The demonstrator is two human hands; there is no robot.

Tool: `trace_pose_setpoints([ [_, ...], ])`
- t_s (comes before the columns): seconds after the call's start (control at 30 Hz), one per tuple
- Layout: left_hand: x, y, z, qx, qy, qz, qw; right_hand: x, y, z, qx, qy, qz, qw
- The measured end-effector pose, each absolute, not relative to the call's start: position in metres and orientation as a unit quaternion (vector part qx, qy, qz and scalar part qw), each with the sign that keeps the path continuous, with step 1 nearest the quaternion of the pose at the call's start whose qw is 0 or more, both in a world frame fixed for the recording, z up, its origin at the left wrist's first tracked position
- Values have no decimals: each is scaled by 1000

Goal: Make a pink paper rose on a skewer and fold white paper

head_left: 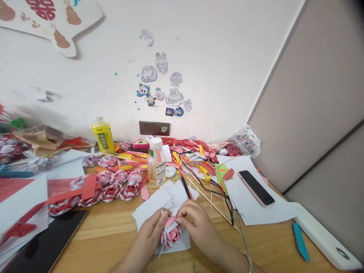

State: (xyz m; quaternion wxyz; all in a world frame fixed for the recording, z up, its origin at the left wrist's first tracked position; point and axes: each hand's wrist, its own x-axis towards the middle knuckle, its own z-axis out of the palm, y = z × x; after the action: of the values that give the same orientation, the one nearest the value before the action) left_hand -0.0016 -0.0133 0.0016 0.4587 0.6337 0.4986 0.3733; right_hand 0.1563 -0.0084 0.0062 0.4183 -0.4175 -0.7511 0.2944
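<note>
A pink and white paper rose is between my hands, low in the middle of the head view. My left hand grips it from the left, thumb and fingers closed on its edge. From the right, my right hand pinches the rose's upper petals between thumb and fingertips. A thin white stick pokes out below the flower. Under it lie white paper sheets on the wooden table. The underside of the rose is hidden.
Finished paper roses sit in rows at the left, near a tablet. Behind stand a clear bottle and a yellow drink bottle. Right are a yellow glue gun with black cable, a phone and a teal cutter.
</note>
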Motion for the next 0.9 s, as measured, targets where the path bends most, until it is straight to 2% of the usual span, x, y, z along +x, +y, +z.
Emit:
trace_pose_setpoints([
  [0.17,-1,-11,1,618,506,381,465,156,-9,3,-418,-775,286,378],
  [0.33,0,-8,4,618,512,364,472,158,-14,7,-392,-814,154,399],
  [0.57,1,-13,4,628,503,340,487,160,-15,14,-329,-875,13,354],
  [0.73,1,-12,2,637,477,321,513,158,-17,14,-310,-877,-9,367],
  [0.9,1,-10,0,624,463,327,538,153,-17,9,-305,-873,24,380],
])
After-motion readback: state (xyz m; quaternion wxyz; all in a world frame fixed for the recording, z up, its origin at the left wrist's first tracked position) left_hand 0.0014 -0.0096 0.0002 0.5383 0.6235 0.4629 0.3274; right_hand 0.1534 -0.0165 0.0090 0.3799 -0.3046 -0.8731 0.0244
